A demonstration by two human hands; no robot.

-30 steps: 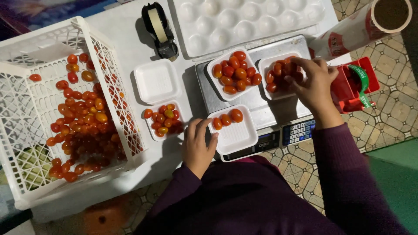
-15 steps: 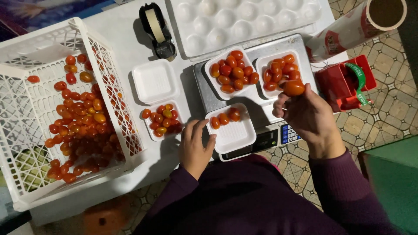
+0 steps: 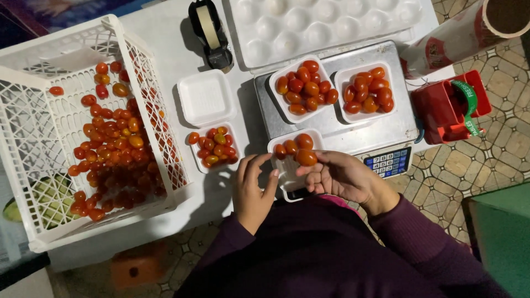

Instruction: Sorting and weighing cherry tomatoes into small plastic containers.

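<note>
My right hand [image 3: 345, 177] holds a small red tomato [image 3: 306, 158] in its fingertips over the near white tray [image 3: 285, 169], which has a few tomatoes in it and sits on the front edge of the metal scale [image 3: 337, 132]. My left hand [image 3: 253, 190] rests open beside that tray, fingers touching its left edge. Two fuller trays of tomatoes [image 3: 302, 88] [image 3: 369, 91] stand on the scale's far half. Another filled tray [image 3: 213, 147] lies left of the scale, with an empty tray [image 3: 205, 97] behind it.
A white plastic crate [image 3: 33, 138] with several loose tomatoes stands at the left. A tape dispenser [image 3: 210, 33] and a white moulded tray [image 3: 326, 22] lie at the back. A red tape tool [image 3: 447, 107] and a roll [image 3: 458, 36] sit at the right.
My right hand took a tomato from the far right tray and carried it down and left to the near tray. My left hand stayed beside that tray.
</note>
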